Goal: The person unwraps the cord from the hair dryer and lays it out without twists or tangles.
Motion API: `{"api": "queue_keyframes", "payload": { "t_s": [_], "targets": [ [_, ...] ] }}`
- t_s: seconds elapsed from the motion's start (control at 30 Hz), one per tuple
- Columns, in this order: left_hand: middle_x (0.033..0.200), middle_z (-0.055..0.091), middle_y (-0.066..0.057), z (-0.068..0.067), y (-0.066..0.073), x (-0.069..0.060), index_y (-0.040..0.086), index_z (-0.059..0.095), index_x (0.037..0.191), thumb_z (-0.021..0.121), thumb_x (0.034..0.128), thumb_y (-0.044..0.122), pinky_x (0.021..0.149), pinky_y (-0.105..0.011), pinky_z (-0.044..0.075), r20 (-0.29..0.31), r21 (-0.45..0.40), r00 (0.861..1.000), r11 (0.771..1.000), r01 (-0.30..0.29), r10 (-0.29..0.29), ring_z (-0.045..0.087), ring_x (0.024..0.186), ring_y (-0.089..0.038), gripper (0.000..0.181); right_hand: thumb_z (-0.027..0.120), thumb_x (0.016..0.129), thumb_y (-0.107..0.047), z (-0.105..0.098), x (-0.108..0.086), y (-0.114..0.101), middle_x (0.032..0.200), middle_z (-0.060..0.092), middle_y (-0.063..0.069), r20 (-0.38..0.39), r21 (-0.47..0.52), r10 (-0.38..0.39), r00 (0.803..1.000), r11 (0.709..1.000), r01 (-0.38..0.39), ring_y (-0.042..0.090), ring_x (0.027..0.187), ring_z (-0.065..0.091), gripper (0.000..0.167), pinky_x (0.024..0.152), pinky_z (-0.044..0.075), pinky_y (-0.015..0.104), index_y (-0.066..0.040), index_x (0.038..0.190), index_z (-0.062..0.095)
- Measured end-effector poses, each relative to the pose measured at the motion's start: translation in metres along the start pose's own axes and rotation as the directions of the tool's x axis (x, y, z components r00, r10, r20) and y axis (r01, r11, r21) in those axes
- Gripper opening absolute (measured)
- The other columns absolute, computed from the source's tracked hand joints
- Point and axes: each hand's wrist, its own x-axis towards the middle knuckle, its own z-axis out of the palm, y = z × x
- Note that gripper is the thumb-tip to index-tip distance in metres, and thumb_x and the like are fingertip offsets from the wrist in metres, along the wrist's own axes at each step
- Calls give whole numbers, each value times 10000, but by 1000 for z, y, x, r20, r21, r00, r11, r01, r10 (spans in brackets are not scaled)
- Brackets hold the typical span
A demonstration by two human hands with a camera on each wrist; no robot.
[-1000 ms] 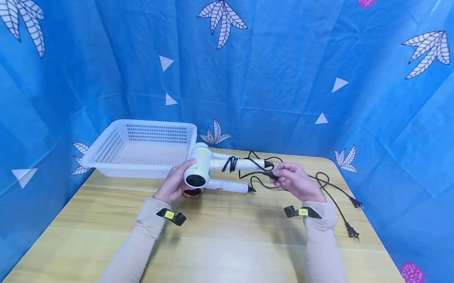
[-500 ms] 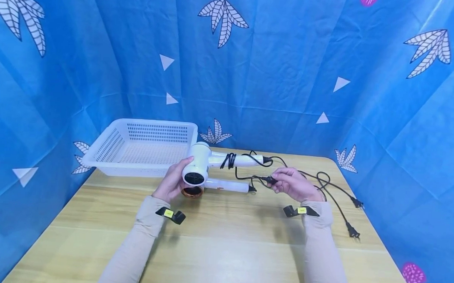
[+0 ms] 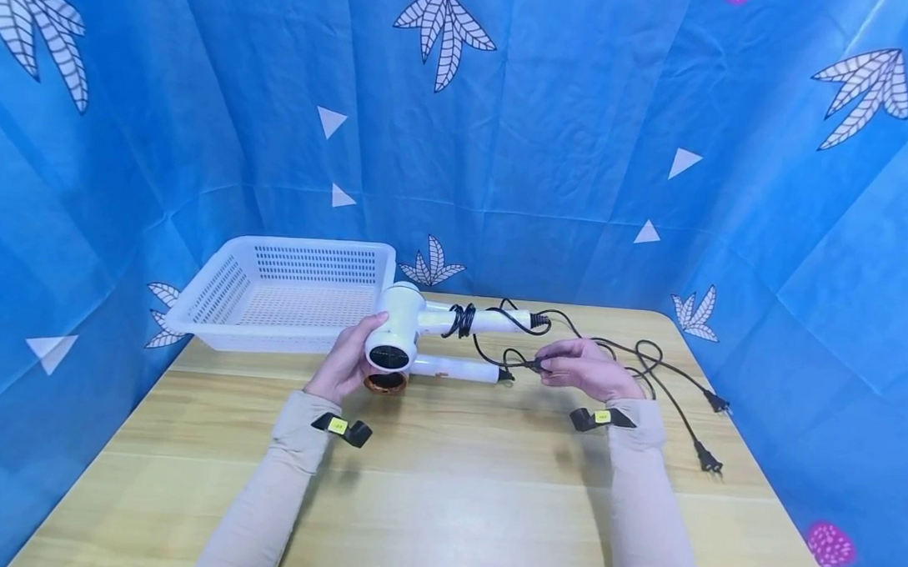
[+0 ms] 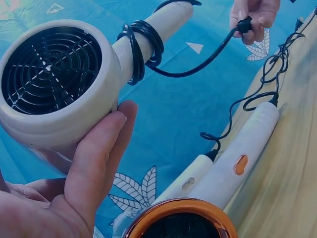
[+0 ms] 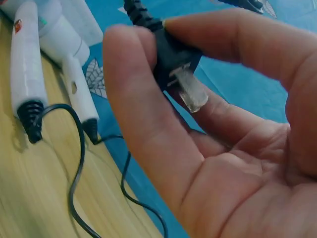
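My left hand [image 3: 343, 365] grips the round body of a white hair dryer [image 3: 400, 319], held above the table with its handle pointing right. In the left wrist view, black cord [image 4: 141, 49] is wound around that handle. A stretch of it runs to my right hand [image 3: 588, 370], which pinches the black plug [image 5: 173, 57] between thumb and fingers. Clear plastic covers the plug's prongs [image 5: 192, 94]. Under the held dryer lies a second white hair dryer [image 3: 454, 369] with a copper-coloured rim. Beside it, the left wrist view shows a third white handle [image 4: 185, 178]; its body is mostly hidden.
A white perforated basket [image 3: 302, 342] stands at the back left, close to the held dryer. Loose black cords trail right, ending in one plug [image 3: 716, 402] and another plug [image 3: 706, 457] near the table's right edge. Blue curtain [image 3: 549, 153] surrounds the wooden table [image 3: 446, 500].
My right hand has shifted slightly toward me with the plug, and its fingers have moved on it. The held dryer has stayed nearly in place in my left hand.
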Motion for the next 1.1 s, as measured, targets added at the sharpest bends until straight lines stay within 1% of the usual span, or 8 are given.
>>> {"api": "queue_keyframes", "payload": {
  "t_s": [0.1, 0.3, 0.4, 0.5, 0.63, 0.7, 0.9, 1.1],
  "targets": [
    [972, 755, 50, 2, 1, -1, 23, 456, 1396, 531, 1056, 364, 752, -241, 649, 9, 11, 1000, 1000, 6, -6, 759, 856, -94, 487, 621, 960, 80, -6, -1, 1, 1103, 762, 60, -39, -4, 10, 999, 1000, -10, 140, 936, 754, 365, 952, 627, 328, 162, 1310, 554],
    [989, 748, 50, 5, -1, -2, 1, 430, 1447, 538, 1048, 376, 758, -253, 650, 29, 42, 1000, 999, 11, -12, 754, 870, -101, 558, 594, 992, 50, -13, -6, -1, 1034, 774, 28, -131, 19, 3, 991, 1000, -1, 123, 893, 752, 211, 953, 627, 336, -39, 1157, 692],
    [982, 744, 42, 6, -2, -2, 7, 450, 1420, 533, 1048, 363, 745, -265, 653, 42, 54, 999, 999, 5, -7, 752, 862, -112, 522, 598, 998, 24, -12, -7, -4, 987, 770, 34, -200, 23, 14, 980, 1000, -10, 118, 846, 750, 182, 929, 635, 333, -101, 1100, 682],
    [965, 743, 33, 8, -4, -2, 12, 482, 1363, 525, 1048, 341, 734, -278, 655, 57, 68, 998, 998, -2, -2, 750, 849, -118, 457, 587, 1002, 22, -10, -6, -7, 963, 760, 28, -268, 24, 28, 963, 999, -22, 115, 823, 749, 178, 887, 644, 292, -41, 1156, 651],
    [958, 745, 28, 11, -6, -1, 15, 506, 1321, 525, 1041, 328, 718, -300, 657, 76, 90, 997, 996, -4, -3, 747, 843, -125, 420, 591, 994, 37, -9, -4, -9, 971, 724, -13, -365, 5, 10, 931, 1000, -9, 102, 807, 739, 337, 826, 643, 226, 132, 1316, 555],
    [959, 744, 30, 12, -7, -2, 1, 505, 1331, 525, 1037, 325, 715, -305, 656, 85, 106, 996, 994, -3, -6, 744, 843, -123, 439, 608, 990, 31, -8, -3, -10, 969, 716, -34, -407, -16, -15, 913, 1000, 9, 84, 808, 735, 411, 811, 639, 206, 174, 1361, 505],
    [971, 732, 62, 14, -10, -2, -93, 449, 1418, 504, 1036, 322, 755, -272, 641, 108, 170, 994, 985, -5, -14, 727, 871, -92, 567, 621, 989, 23, -5, -6, -18, 887, 738, -33, -497, -22, -81, 864, 996, 81, 91, 777, 746, 321, 813, 645, 227, 154, 1274, 558],
    [974, 722, 62, 16, -11, -1, -67, 467, 1399, 495, 1041, 312, 729, -276, 631, 106, 177, 994, 984, 10, -30, 717, 876, -88, 523, 627, 983, 32, -2, -11, -28, 863, 729, -1, -551, 46, -137, 823, 980, 194, 119, 758, 763, 158, 785, 651, 236, 83, 1132, 628]
  ]
}}
